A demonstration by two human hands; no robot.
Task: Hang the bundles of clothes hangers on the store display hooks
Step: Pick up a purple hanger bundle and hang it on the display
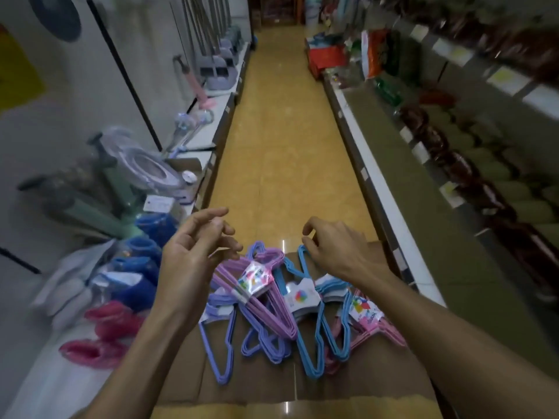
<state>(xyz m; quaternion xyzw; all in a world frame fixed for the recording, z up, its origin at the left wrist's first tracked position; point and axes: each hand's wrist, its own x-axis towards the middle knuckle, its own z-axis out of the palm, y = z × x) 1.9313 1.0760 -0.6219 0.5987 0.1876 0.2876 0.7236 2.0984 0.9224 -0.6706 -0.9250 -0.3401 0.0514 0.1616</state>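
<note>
Several bundles of plastic clothes hangers lie on flattened cardboard (260, 382) on the aisle floor: a pink-purple bundle (257, 294), a lilac bundle (220, 337), a light blue bundle (317, 322) and a pink bundle (372, 325), each with a paper label. My right hand (332, 246) pinches the hook tops of the light blue bundle at its far end. My left hand (196, 246) hovers above the pink-purple bundle's hooks, fingers loosely curled, holding nothing. No display hooks show clearly in this blurred view.
A low white shelf (208, 131) on the left carries blue and pink slippers (133, 267), dustpans, brooms and packaged goods. On the right runs a long shelving unit (423, 182) with dark packaged items. The yellow tiled aisle (284, 116) stretches ahead.
</note>
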